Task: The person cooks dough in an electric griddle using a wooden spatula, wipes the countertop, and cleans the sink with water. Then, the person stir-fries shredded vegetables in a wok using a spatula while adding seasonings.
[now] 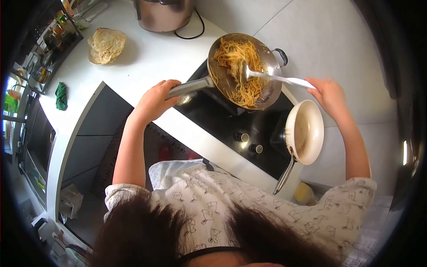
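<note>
My left hand (155, 101) is closed around the metal handle of a wok (272, 60), which is tilted over the black stovetop (213, 116). Shredded yellow-brown food (240, 51), possibly potato strips or noodles, lies in the wok. In my right hand (328, 94) is the pale handle of a spatula (284, 79). The spatula's head is down in the food and partly hidden by it. Below my right hand, a cream frying pan (313, 133) with brown stains sits on the stove's right side, its handle pointing toward me.
Two knobs (249, 142) stand on the stovetop's front part. On the white counter (147, 58) are a stack of flatbreads (106, 45), a green cloth (61, 96) and a steel pot-like appliance (163, 15) with a black cord. A rack of bottles (55, 38) stands at far left.
</note>
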Tool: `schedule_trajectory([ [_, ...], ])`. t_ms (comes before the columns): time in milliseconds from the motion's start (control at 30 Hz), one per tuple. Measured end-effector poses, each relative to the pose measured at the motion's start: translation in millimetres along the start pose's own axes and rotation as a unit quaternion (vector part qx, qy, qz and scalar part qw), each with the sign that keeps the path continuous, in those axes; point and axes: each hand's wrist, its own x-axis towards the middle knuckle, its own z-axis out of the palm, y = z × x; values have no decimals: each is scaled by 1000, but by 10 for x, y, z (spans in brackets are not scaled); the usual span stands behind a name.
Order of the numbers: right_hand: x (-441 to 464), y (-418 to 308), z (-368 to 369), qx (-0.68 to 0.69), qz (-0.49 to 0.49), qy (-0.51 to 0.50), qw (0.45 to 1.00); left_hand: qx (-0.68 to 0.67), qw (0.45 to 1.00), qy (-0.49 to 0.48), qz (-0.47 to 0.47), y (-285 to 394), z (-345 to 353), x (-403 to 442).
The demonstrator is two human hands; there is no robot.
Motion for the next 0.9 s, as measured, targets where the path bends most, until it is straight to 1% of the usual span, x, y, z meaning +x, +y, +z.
schedule_trajectory([
  [67,-79,-149,-103,7,-9,4,1000,-5,1000,2,-2,-1,0,11],
  [167,240,-635,-193,-56,-38,15,998,-3,1000,1,10,8,-5,8],
  [233,582,-685,-207,-77,40,-37,996,-6,1000,5,17,23,4,15],
  [333,712,-256,-17,-5,127,-97,987,-10,1000,9,16,23,10,7],
  [433,269,155,370,113,178,-169,963,-13,1000,4,15,5,23,-7],
  [500,-255,7,398,164,189,-183,951,-18,1000,-1,25,4,-15,1],
  [567,-804,-185,459,218,155,-58,962,-14,999,0,31,-22,-16,18],
  [633,-1019,-463,103,232,236,-97,939,-6,999,-4,33,-34,-13,20],
  [733,-1176,-729,-277,194,281,-122,932,0,999,-7,32,-41,-22,19],
  [833,-1168,-792,-521,159,260,-162,938,-9,999,-6,36,-41,-22,29],
  [900,-991,-886,-394,82,198,-171,962,-7,999,-9,37,-34,-26,29],
])
